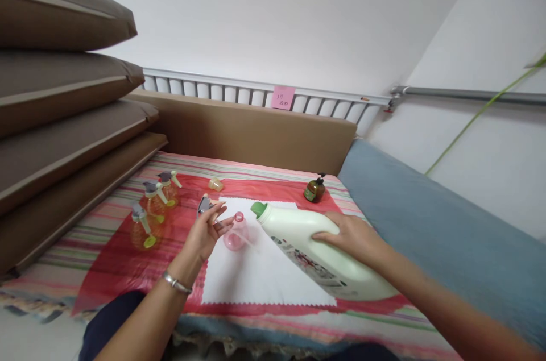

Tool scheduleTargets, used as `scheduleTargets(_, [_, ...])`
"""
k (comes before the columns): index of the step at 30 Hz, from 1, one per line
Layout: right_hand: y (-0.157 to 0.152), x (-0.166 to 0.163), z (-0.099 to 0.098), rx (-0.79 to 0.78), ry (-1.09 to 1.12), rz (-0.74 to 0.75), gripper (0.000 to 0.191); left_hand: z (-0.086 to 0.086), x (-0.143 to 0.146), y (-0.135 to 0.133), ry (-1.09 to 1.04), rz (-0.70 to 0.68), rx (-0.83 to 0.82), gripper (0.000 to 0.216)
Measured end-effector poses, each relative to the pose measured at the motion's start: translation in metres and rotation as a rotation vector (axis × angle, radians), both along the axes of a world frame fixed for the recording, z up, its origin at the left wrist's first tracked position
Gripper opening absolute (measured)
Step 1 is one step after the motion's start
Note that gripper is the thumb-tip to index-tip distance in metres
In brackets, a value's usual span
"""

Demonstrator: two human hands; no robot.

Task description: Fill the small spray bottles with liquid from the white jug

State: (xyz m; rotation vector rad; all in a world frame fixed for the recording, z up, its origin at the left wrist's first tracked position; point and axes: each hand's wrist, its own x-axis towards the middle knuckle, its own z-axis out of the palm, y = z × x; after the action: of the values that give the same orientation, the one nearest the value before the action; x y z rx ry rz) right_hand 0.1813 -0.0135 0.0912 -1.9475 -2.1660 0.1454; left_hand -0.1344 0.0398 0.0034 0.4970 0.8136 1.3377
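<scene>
My left hand [205,235] pinches a grey and peach spray trigger head [205,204]; its thin clear tube slants down to the right past the fingers. Just beyond those fingertips, an uncapped pink see-through bottle [236,236] stands upright on a white cloth [264,281]. Through its handle, my right hand [356,236] grips a large pale green detergent jug [307,236]. That jug is tilted to the left, and its green cap [258,210] is on, up and right of the pink bottle's mouth. I cannot make out how full the bottle is.
Several yellow spray bottles [143,230] stand at the left on a red sheet [111,270]. Behind lie a small pale yellow cup [215,184] and a dark pump bottle [314,189]. Stacked brown cushions [63,94] rise at the left; a blue-grey padded side [426,224] borders the right.
</scene>
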Motion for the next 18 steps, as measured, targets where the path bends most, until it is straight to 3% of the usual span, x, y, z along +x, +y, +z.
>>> scheduleTargets(3, [0.007,-0.003,0.004,-0.015,0.012,0.029,0.04,-0.003,-0.003,0.003,0.07,0.01,0.017,0.019])
scheduleTargets(11, [0.02,-0.014,0.006,-0.07,-0.098,0.085,0.042,-0.037,0.01,-0.019,0.126,0.115,0.007,0.026])
scheduleTargets(14, [0.023,-0.017,0.002,-0.083,-0.137,0.118,0.044,-0.035,0.014,-0.024,0.088,0.14,0.04,0.028])
scheduleTargets(18, [0.029,-0.022,0.002,-0.078,-0.204,0.131,0.044,-0.026,0.02,-0.01,0.05,0.146,0.074,0.029])
